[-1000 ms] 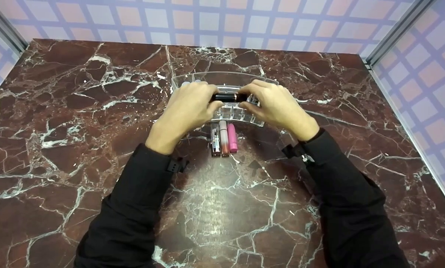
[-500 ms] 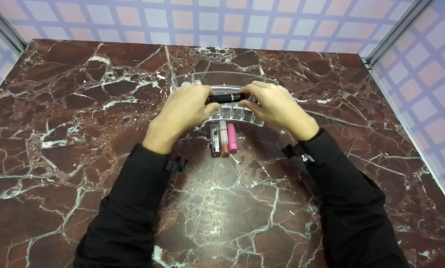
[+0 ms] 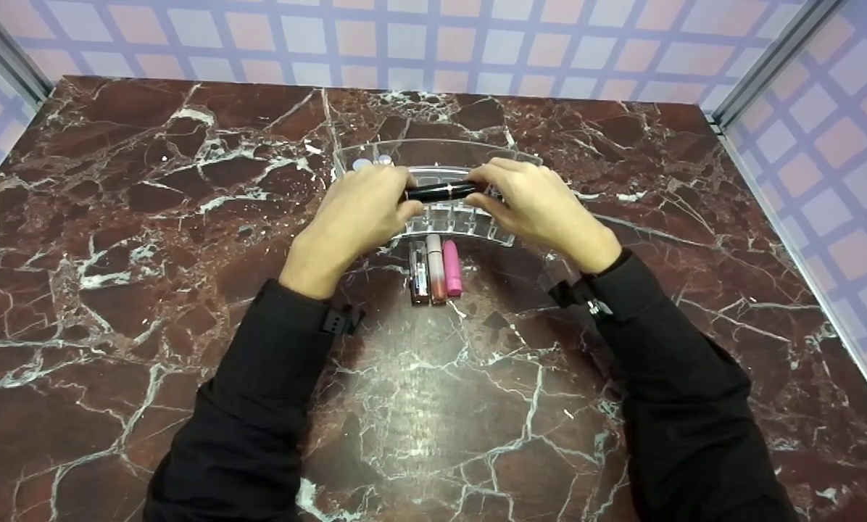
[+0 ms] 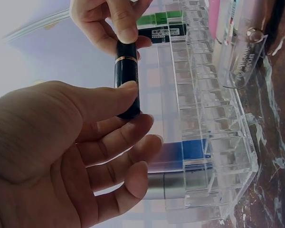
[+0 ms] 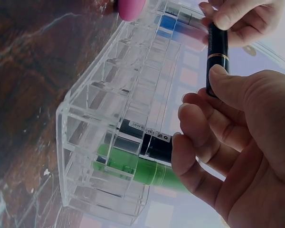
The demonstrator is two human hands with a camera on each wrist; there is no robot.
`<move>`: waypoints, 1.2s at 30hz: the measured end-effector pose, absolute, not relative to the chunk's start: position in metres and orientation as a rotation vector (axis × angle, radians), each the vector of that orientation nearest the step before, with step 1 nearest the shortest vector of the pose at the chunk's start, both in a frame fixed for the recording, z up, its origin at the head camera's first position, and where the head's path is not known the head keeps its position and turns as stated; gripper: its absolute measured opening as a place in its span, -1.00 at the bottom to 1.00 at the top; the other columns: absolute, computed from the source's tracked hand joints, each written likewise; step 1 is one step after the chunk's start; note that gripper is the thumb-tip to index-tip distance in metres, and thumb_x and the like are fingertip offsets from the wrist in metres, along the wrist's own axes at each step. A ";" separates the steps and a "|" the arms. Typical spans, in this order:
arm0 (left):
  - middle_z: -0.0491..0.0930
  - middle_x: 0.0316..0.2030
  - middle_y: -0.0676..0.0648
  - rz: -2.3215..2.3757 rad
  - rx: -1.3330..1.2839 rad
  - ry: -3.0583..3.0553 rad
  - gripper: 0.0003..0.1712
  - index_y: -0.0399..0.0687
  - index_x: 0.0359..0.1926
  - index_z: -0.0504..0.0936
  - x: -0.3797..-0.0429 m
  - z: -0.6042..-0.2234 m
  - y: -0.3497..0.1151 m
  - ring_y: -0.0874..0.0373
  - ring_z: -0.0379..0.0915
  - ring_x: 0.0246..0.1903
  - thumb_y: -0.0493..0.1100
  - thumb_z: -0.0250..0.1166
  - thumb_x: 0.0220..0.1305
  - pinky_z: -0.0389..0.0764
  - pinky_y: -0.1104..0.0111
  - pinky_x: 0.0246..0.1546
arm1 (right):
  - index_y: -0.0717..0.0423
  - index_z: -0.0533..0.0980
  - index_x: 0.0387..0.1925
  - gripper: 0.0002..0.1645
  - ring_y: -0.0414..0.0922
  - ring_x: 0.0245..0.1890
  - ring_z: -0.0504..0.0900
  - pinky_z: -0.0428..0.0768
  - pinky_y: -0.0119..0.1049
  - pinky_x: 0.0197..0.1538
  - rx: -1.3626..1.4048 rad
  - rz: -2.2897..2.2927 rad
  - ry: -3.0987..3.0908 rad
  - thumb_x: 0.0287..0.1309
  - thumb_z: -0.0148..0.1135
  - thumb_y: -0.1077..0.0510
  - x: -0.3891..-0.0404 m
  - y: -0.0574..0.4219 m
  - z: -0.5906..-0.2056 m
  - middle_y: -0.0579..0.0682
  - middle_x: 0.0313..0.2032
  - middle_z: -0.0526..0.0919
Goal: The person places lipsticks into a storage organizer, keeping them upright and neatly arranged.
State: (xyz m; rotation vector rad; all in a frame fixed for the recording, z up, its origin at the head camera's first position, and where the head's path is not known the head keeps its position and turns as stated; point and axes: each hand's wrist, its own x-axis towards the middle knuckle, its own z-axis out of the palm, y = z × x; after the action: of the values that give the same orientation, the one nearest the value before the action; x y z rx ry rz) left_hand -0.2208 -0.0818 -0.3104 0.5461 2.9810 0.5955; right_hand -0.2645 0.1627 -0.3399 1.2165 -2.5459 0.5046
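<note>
A black lipstick tube [image 3: 441,191] with a thin gold band lies level between my two hands, above the clear organizer [image 3: 486,230]. My left hand [image 3: 354,214] pinches one end between thumb and fingers. At the other end my right hand [image 3: 538,199] pinches it the same way. In the left wrist view the gold band of the lipstick tube [image 4: 127,73] sits nearer the right hand's fingertips. The remaining fingers of both hands curve loosely below the tube.
The curved organizer has small compartments; a green tube [image 5: 149,172], a black labelled tube [image 5: 157,146], a blue-topped tube [image 4: 194,149] and a grey one [image 4: 168,185] stand in it. Before it lie a clear-cased tube [image 3: 419,274], a lip gloss [image 3: 436,270] and a pink tube [image 3: 451,270].
My left hand has shifted slightly left, and more of the black tube shows between the hands. The gold band now lies a little further left. The right hand has barely moved.
</note>
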 end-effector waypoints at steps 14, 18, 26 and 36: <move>0.60 -0.25 -0.12 0.561 0.546 2.875 -0.72 -0.19 -0.03 0.64 -0.221 -0.313 -0.077 0.05 0.45 -0.40 -0.06 0.25 0.47 0.54 0.23 -0.36 | 0.23 0.60 0.03 -0.64 -0.07 -0.48 0.54 0.56 -0.17 -0.42 1.215 0.472 -2.556 0.44 0.21 0.02 -0.266 0.166 -0.340 0.08 -0.28 0.67; 0.62 -0.25 -0.12 0.581 0.574 2.839 -0.73 -0.20 -0.03 0.66 -0.222 -0.314 -0.076 0.05 0.47 -0.41 -0.08 0.27 0.46 0.54 0.24 -0.36 | 0.20 0.61 0.05 -0.63 -0.09 -0.49 0.53 0.54 -0.19 -0.44 1.198 0.484 -2.584 0.46 0.18 0.00 -0.265 0.167 -0.340 0.05 -0.29 0.65; 0.63 -0.32 -0.14 0.550 0.640 2.821 -0.75 -0.23 -0.10 0.67 -0.220 -0.313 -0.080 0.03 0.50 -0.44 -0.10 0.28 0.44 0.56 0.21 -0.35 | 0.18 0.59 0.09 -0.58 -0.09 -0.39 0.56 0.58 -0.15 -0.28 1.166 0.541 -2.653 0.45 0.18 -0.05 -0.264 0.164 -0.337 0.05 -0.19 0.68; 0.59 -0.39 -0.08 0.626 0.692 2.779 -0.77 -0.16 -0.15 0.65 -0.219 -0.312 -0.081 0.10 0.43 -0.52 -0.07 0.23 0.48 0.49 0.29 -0.48 | 0.20 0.61 0.03 -0.54 -0.04 -0.33 0.59 0.59 -0.12 -0.19 1.072 0.584 -2.687 0.46 0.15 -0.11 -0.264 0.162 -0.335 0.06 -0.17 0.68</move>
State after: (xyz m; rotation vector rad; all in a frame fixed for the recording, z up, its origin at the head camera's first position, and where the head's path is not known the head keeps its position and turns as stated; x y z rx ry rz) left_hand -0.2192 -0.0812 -0.3123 0.6918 2.7790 0.6262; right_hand -0.2636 0.1620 -0.3345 1.0716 -2.6872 0.5837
